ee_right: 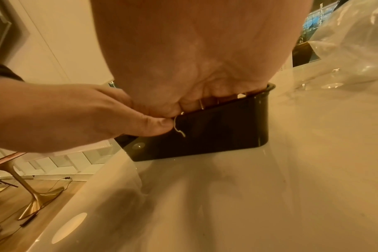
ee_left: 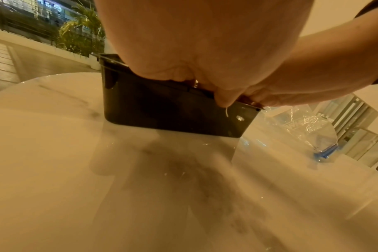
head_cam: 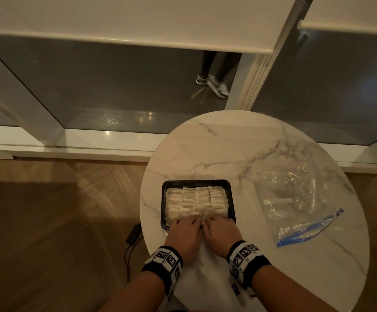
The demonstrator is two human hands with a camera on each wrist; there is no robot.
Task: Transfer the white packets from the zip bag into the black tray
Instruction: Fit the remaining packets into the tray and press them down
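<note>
A black tray point(head_cam: 196, 181) sits on the round marble table point(head_cam: 228, 143), filled with several white packets point(head_cam: 196, 199) in rows. My left hand point(head_cam: 183, 220) and right hand point(head_cam: 220, 220) lie side by side at the tray's near edge, fingers curled over the rim onto the nearest packets. The wrist views show the tray's near wall point(ee_left: 173, 116) point(ee_right: 216, 133); the fingertips are hidden inside. A thin string point(ee_right: 179, 131) hangs from under my left thumb point(ee_right: 153, 126). The clear zip bag point(head_cam: 295, 199) with a blue zip lies crumpled to the right, apart from both hands.
The table edge runs close to the tray's left side. A dark cable point(head_cam: 131, 239) trails on the wooden floor at the left. Behind the table stands a glass window with a white sill point(head_cam: 93, 140). The bag point(ee_left: 309, 126) point(ee_right: 345, 42) takes up the table's right half.
</note>
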